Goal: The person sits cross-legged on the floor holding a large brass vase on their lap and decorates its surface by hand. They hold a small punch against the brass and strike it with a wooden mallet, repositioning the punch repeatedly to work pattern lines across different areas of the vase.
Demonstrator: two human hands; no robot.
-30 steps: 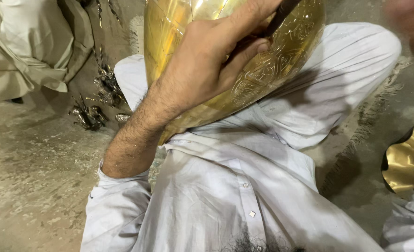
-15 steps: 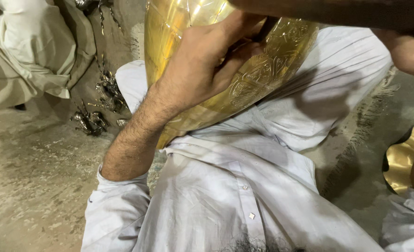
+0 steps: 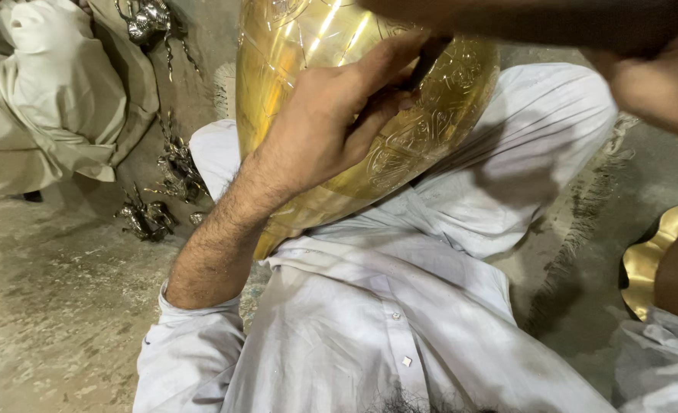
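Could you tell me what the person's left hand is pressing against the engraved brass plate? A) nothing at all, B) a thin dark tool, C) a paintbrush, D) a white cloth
B: the left hand pinches a thin dark tool whose tip rests on the engraved brass plate, which leans on the lap.

Engraved tray point(image 3: 423, 130) on lap, metal scraps point(image 3: 149, 218) left

The left hand point(image 3: 331, 122) pinches a dark tool point(image 3: 424, 61) against an engraved brass vessel point(image 3: 423, 130) on the lap.
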